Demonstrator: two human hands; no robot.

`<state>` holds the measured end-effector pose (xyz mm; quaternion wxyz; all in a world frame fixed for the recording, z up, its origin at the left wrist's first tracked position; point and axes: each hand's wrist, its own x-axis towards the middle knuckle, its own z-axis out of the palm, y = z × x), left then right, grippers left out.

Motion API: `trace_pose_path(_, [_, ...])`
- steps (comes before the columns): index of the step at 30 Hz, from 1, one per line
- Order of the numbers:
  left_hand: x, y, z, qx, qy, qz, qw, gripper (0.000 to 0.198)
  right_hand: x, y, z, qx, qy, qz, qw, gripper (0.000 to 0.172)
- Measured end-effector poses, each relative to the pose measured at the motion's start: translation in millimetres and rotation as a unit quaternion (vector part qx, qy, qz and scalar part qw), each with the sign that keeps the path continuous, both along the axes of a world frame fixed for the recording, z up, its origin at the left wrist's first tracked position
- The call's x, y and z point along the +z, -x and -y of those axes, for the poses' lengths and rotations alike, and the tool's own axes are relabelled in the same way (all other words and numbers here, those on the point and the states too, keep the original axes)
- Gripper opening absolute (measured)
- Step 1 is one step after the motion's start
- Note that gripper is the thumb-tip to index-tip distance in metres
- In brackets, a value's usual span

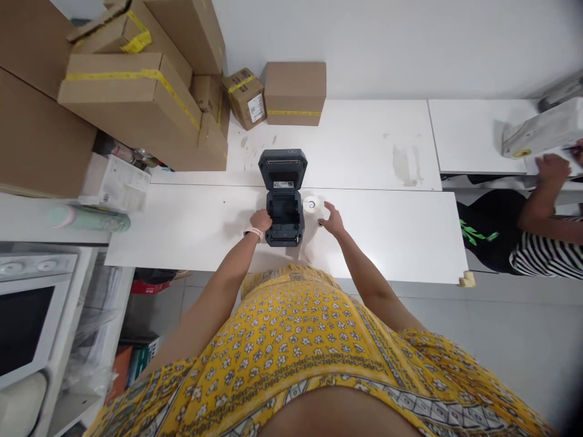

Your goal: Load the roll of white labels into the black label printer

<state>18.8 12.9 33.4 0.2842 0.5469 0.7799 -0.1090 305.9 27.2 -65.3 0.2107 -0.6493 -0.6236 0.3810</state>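
Note:
A black label printer [284,209] stands on the white table [191,224] with its lid swung up and its paper bay showing. My left hand [261,220], a watch on its wrist, rests with curled fingers against the printer's left side. A white roll of labels [312,205] lies on the table just right of the printer. My right hand [332,220] hovers beside that roll, fingers spread, holding nothing.
Cardboard boxes [136,97] with yellow tape are stacked at the back left, two smaller boxes [295,92] behind the printer. A green bottle [88,218] lies on the left shelf. Another person [542,218] in a striped top works at the right table.

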Motion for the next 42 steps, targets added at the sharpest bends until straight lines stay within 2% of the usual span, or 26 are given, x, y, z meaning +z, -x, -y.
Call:
trace_pose_path(4, [-2.7,1.1,0.2,-0.012,-0.010,-0.004,1.000,0.028,5.9,25.6,-27.9,0.040,0.011,0.053,0.998,0.086])
trace_pose_path(8, [-0.5,1.2,1.9,-0.006,-0.006,-0.005,1.000,0.028,8.9,43.6,-41.3,0.024,0.041,0.061,0.997,0.084])
trace_pose_path(11, [1.5,1.2,3.4,-0.005,-0.006,0.003,1.000,0.027,19.1,37.5,-42.6,-0.050,0.041,-0.023,0.998,0.080])
trace_pose_path(13, [0.7,2.0,3.8,-0.004,-0.006,0.011,1.000,0.027,34.6,28.1,-42.1,-0.087,0.024,-0.127,0.988,0.076])
trace_pose_path(14, [-0.7,2.7,3.7,-0.004,-0.007,0.015,1.000,0.027,45.1,24.2,-42.1,-0.080,0.017,-0.179,0.980,0.073])
trace_pose_path(16, [-4.8,4.8,2.9,-0.003,-0.010,0.020,1.000,0.027,69.7,23.0,-43.4,-0.016,0.014,-0.251,0.968,0.069])
trace_pose_path(18, [-10.0,7.2,1.9,-0.004,-0.013,0.023,1.000,0.027,94.1,34.2,-46.6,0.081,0.013,-0.263,0.961,0.068])
trace_pose_path(20, [-14.8,9.4,1.4,-0.008,-0.015,0.026,1.000,0.028,112.6,57.4,-50.8,0.172,0.000,-0.216,0.961,0.072])
trace_pose_path(22, [-18.5,10.9,1.6,-0.009,-0.018,0.027,0.999,0.029,121.6,86.8,-54.2,0.250,-0.018,-0.121,0.961,0.076])
trace_pose_path(25, [-22.5,12.2,3.1,-0.007,-0.027,0.032,0.999,0.029,119.0,126.6,-55.9,0.325,-0.050,0.067,0.942,0.078])
trace_pose_path(27, [-24.8,12.8,3.9,-0.005,-0.029,0.038,0.999,0.029,111.2,143.2,-55.3,0.347,-0.059,0.173,0.920,0.077])
trace_pose_path(29, [-27.1,13.4,4.3,-0.001,-0.029,0.045,0.999,0.029,102.5,151.5,-54.0,0.357,-0.051,0.236,0.902,0.079])
trace_pose_path(34, [-32.4,14.9,3.9,-0.005,-0.040,0.050,0.998,0.028,81.2,153.4,-46.0,0.367,-0.043,0.284,0.885,0.078])
trace_pose_path(38, [-33.4,14.7,3.5,-0.005,-0.043,0.047,0.998,0.028,64.6,149.7,-36.8,0.372,-0.047,0.278,0.884,0.075])
trace_pose_path(42, [-31.0,13.3,4.1,0.000,-0.041,0.044,0.998,0.028,55.6,145.0,-17.4,0.379,-0.112,0.247,0.885,0.071])
